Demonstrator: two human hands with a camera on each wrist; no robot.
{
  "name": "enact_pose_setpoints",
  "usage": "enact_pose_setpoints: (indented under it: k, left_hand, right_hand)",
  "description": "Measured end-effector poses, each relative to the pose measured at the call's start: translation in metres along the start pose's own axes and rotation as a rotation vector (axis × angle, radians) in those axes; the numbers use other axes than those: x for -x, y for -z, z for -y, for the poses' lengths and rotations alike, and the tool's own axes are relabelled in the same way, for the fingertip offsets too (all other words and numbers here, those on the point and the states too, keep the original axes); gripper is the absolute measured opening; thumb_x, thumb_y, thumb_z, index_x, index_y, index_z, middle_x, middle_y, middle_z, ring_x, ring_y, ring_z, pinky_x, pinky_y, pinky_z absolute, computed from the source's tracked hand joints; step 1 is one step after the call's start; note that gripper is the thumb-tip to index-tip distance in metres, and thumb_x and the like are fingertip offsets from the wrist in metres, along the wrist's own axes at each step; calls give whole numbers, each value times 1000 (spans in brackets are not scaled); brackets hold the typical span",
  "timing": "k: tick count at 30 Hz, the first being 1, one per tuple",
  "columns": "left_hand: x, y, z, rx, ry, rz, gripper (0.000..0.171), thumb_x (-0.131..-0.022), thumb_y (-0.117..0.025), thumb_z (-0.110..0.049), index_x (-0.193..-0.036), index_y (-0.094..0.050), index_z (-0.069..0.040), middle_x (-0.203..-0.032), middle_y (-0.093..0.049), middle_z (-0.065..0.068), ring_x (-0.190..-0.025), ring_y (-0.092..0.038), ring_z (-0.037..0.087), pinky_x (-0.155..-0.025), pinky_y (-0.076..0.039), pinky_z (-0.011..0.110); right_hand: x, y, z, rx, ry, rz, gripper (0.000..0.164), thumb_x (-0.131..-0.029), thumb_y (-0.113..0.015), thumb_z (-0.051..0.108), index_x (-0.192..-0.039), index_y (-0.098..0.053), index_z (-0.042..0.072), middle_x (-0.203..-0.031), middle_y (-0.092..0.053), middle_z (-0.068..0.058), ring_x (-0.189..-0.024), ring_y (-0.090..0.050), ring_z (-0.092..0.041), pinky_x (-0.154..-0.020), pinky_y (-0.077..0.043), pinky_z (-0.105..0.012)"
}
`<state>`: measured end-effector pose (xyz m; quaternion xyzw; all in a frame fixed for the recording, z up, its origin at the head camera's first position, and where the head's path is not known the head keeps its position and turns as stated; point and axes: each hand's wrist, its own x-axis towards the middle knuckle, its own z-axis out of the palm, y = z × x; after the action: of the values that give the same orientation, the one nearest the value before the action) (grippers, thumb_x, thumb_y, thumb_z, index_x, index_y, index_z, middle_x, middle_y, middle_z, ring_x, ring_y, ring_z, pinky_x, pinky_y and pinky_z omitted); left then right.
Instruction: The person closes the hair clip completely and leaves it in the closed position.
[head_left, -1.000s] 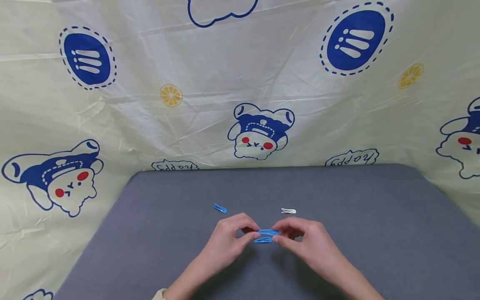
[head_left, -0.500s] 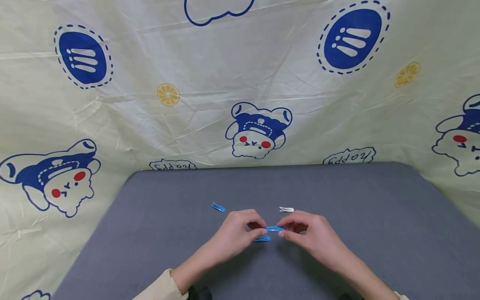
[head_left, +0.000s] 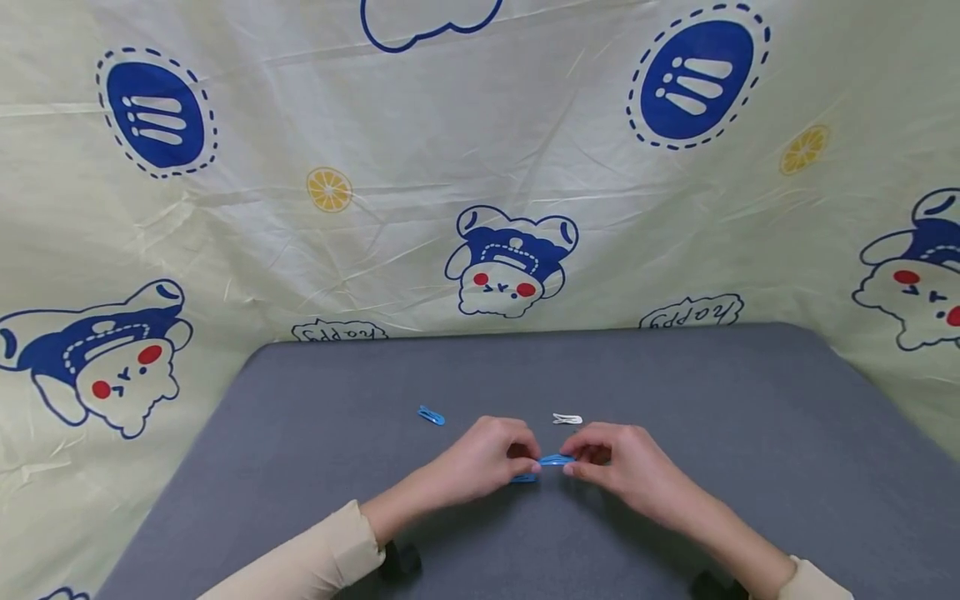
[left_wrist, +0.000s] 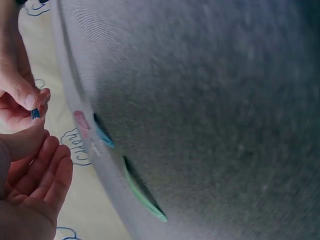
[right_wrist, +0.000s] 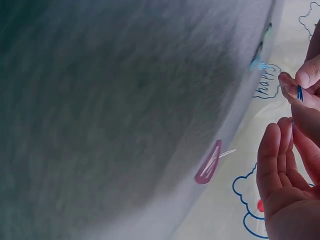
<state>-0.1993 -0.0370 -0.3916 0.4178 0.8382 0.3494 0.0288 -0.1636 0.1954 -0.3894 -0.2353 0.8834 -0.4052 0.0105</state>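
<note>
Left hand (head_left: 491, 454): thumb and fingers pinching one end of the held blue clip (head_left: 557, 460).
Right hand (head_left: 624, 463): pinching the opposite end, facing the left.
Held clip: stretched between both sets of fingertips, roughly level.
Near clip: a second blue one (head_left: 524, 479) just under the left thumb, partly hidden.
Far clips: blue (head_left: 431, 416) beyond the left hand, white (head_left: 567, 419) beyond the right, both on grey cloth (head_left: 337, 392).
</note>
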Motion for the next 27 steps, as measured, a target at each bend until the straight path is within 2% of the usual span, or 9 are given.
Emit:
enact_pose_setpoints:
  k: [6, 16, 27]
  left_hand:
    - [-7, -6, 7, 34, 15, 27, 4, -86, -76, -8, -84, -73, -8, -75, -58, -11, -66, -51, 0, -60, -44, 14]
    - [-16, -14, 11, 102, 156, 81, 7, -84, -77, -7, -81, -73, -11, -71, -60, -12, -64, -53, 0, -60, -45, 16]
    - [-20, -22, 17, 73, 129, 76, 7, -82, -80, -8, -81, -74, -11, -72, -57, -12, -67, -51, -1, -62, -44, 16]
  right_hand:
    - [-5, 3, -10, 18, 0, 55, 9, -86, -76, 13, -94, -73, 17, -79, -64, 11, -70, -61, -6, -63, -51, -26]
    - [-13, 7, -22, 5, -8, 141, 10, -86, -77, 15, -94, -73, 16, -81, -67, 8, -72, -62, -6, -65, -51, -26]
    - [-17, 8, -32, -4, -40, 192, 10, -85, -78, 16, -94, -73, 13, -76, -65, 9, -68, -60, -7, -61, -49, -24]
